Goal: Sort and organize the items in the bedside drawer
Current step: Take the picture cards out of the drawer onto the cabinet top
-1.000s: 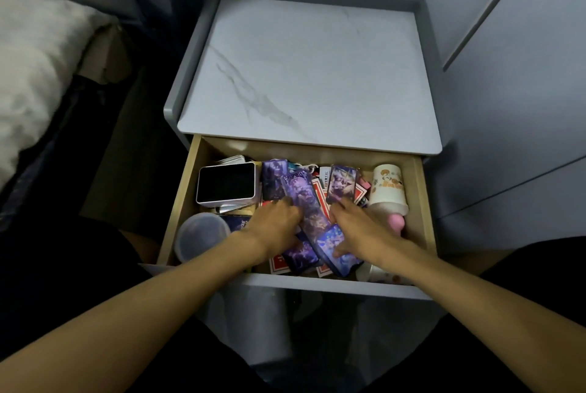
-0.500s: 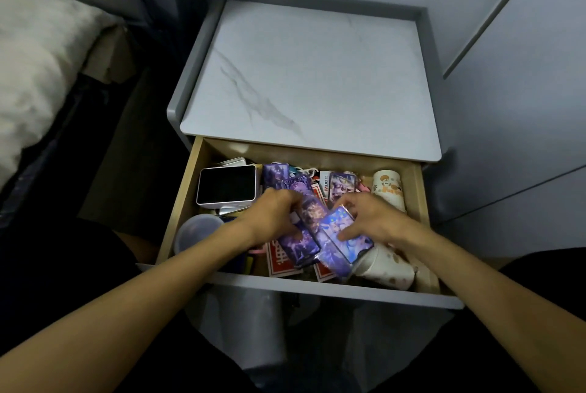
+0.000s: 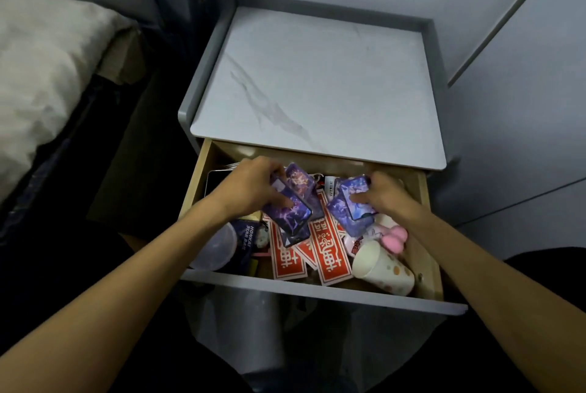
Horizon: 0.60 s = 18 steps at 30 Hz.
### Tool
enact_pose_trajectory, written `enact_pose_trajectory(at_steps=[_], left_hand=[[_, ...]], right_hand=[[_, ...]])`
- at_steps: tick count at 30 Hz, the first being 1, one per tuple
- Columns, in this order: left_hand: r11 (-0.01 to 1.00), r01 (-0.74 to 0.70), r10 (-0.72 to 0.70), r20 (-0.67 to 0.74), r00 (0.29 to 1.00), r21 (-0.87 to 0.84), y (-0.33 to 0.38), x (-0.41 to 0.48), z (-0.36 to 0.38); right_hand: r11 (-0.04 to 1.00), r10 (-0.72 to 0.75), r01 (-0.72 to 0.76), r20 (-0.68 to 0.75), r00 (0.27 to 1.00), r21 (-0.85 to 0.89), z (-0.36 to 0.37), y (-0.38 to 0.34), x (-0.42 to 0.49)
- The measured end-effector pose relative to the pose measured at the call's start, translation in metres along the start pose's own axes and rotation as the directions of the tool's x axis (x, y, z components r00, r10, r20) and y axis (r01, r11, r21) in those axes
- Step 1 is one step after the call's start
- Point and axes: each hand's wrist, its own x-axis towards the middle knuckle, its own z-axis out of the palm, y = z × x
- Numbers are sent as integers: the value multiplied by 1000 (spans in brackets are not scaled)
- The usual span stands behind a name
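1. We see the drawer pulled out under the marbled nightstand top. Its wooden side walls and grey front rim hem in a crowded floor. The only bare wood is a strip along the right wall.
2. The left hand is over the back-left part. Its fingers curl round a stack of purple picture cards, with the thumb lying across the top card.
3. The right hand is near the back-right corner, fingers and thumb pinching a second purple bunch. The two bunches are apart.
4. Beneath both, red packets fan towards the front edge. They carry white characters that we cannot read.
5. In the front-right corner a spotted paper cup lies on its side, with a pink object just behind it.
6. In the front-left corner a clear round tub sits beside a dark pack printed "HONKAI STAR".
7. At the back-left corner a white device is partly hidden by the left wrist.
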Motion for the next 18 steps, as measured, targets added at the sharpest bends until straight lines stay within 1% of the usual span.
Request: enact_pose_trajectory(at_steps=[4,6,11,15,18], left_hand=[[999,21,-23,-31,999,-41,-2,2,-3],[998,23,-25,-30,999,-57,-2,2,-2],[997,14,-17,-31,999,-72,0,2,-3],[997,11,-14,-41,999,-70,0,1,-2],[996,27,-30,-42,999,-80,-3,0,-1]], right_hand=[[994,109,-110,52,993,15,4,-13,8],[991,124,-126,43,991,38,4,-14,10],[994,97,-96,-34,995,50,7,-15,6],[988,90,-78,-86,992,133,8,-10,0],[987,90,-72,-119,989,147,6,-10,-6]])
